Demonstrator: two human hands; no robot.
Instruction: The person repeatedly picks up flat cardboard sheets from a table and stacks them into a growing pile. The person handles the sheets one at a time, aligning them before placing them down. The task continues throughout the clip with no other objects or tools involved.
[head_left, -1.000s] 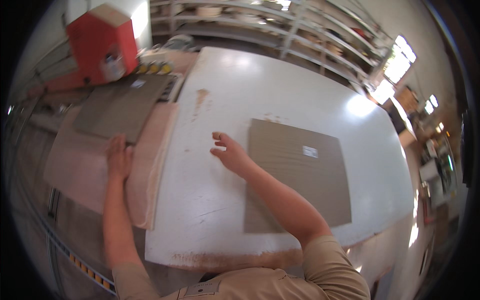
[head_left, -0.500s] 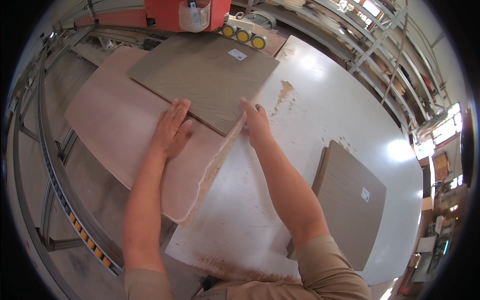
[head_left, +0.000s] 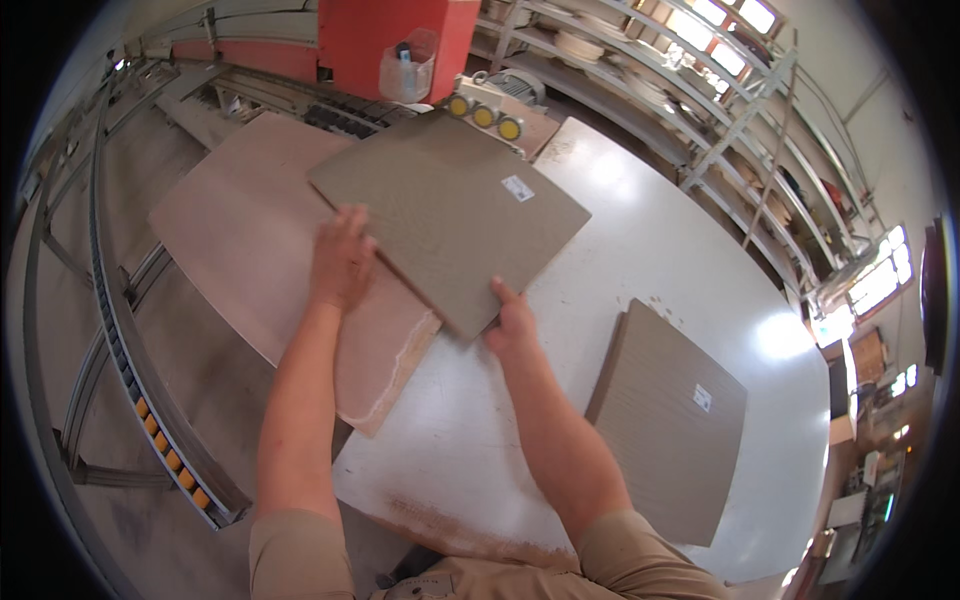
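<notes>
A flat grey-brown wood-grain panel [head_left: 440,210] with a small white label lies turned across a pinkish board [head_left: 250,215] and the white tabletop. At its near corner my right hand [head_left: 512,322] grips it, thumb on top and fingers beneath the edge. My left hand [head_left: 342,262] is over the pinkish board, beside the panel's left edge. Its fingers are slightly blurred, loosely bent and apart, not wrapped round the panel. Farther right, a stack of similar labelled panels [head_left: 672,425] rests on the white table [head_left: 500,440].
A red machine housing [head_left: 400,40] with a clear plastic cup [head_left: 407,68] stands at the far side, near yellow-faced rollers [head_left: 484,116]. A curved roller rail [head_left: 150,405] runs along the left. Metal shelving [head_left: 640,110] holds boards at the back right.
The panel has shifted right and nearer and turned, its near corner now over the white table. My right hand moved nearer with it; my left hand stays beside its left edge, fingers more bent.
</notes>
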